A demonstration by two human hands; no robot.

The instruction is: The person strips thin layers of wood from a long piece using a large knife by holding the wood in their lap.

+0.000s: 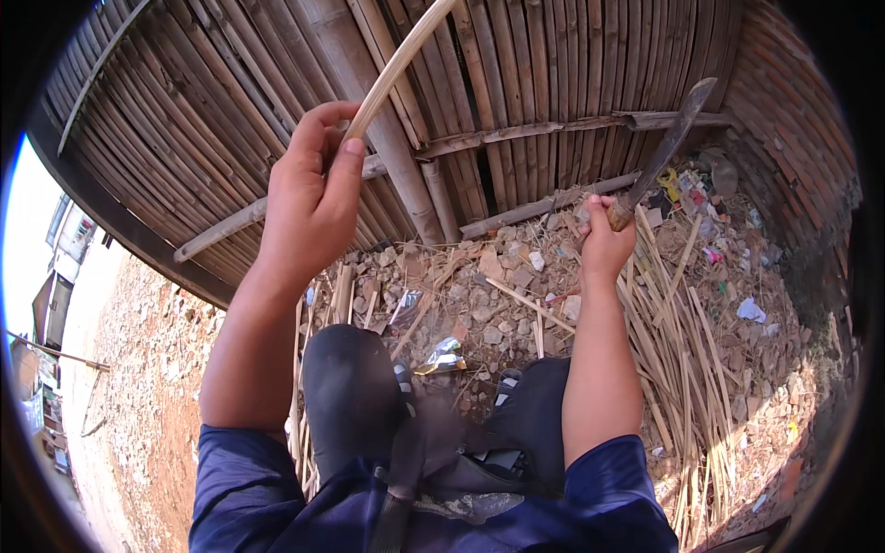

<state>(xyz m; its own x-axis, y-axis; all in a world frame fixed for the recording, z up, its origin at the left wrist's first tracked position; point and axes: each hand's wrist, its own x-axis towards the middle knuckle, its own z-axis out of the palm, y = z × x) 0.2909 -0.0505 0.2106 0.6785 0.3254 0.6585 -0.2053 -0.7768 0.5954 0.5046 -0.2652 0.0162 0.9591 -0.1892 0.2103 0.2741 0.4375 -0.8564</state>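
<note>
My left hand (pixel 309 198) is raised and closed around a pale, curved bamboo strip (pixel 398 66) that runs up and to the right out of the top of the picture. My right hand (pixel 604 241) grips the wooden handle of a long dark machete (pixel 666 147), its blade pointing up and to the right, apart from the strip. Both forearms come up from blue sleeves. My knees in dark trousers (pixel 355 387) are below the hands.
A woven bamboo wall (pixel 516 64) stands right in front. Rubble and stones (pixel 489 313) cover the ground by my feet. Several split bamboo strips (pixel 682 323) lie in a heap at the right, with scattered litter (pixel 701 198) beyond. A brick wall (pixel 793 120) closes the right side.
</note>
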